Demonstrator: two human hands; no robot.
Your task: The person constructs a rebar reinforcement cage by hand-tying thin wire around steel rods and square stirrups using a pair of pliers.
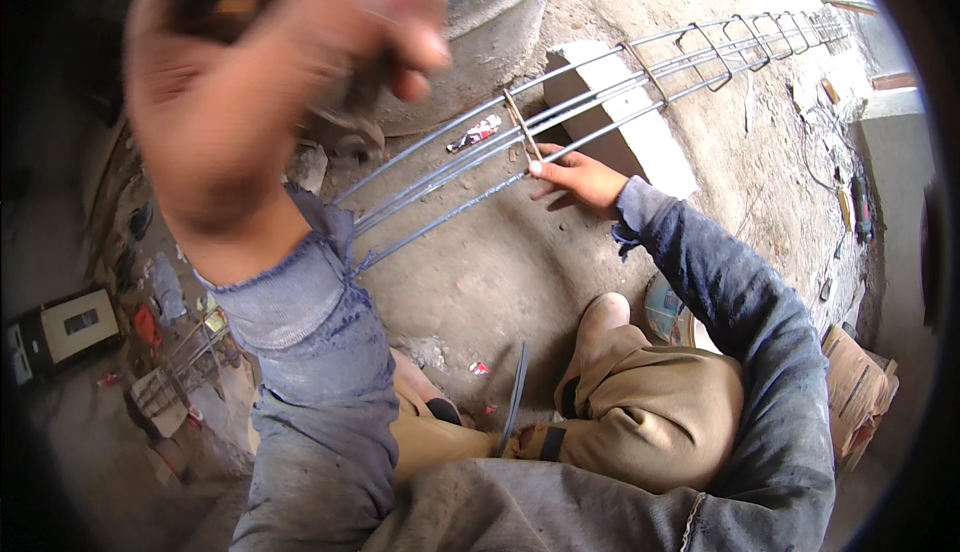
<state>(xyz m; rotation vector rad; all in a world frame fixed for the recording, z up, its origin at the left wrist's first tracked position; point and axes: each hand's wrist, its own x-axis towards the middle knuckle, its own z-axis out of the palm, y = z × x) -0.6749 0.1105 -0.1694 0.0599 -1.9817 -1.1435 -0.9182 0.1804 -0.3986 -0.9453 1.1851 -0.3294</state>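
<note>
A long cage of thin steel bars [443, 221] runs from beside my left sleeve up to the far right, with several wire stirrups around its far part. My right hand [585, 182] is closed at the near bar, thumb on the lower end of a rusty stirrup [521, 124] and fingers below. Raised close to the camera at the upper left is my left hand [235, 142], smeared by motion. Its fingers look bent, and whether it holds anything is unclear. On the floor between my legs stands a short bundle of dark wire [516, 387].
Under the bars lies a pale block [655, 147]. A large grey drum [505, 27] stands beyond them. A round blue container [665, 310] is beside my right knee, with wood pieces [855, 392] farther right. Scraps and a beige-and-black box [75, 330] lie at the left.
</note>
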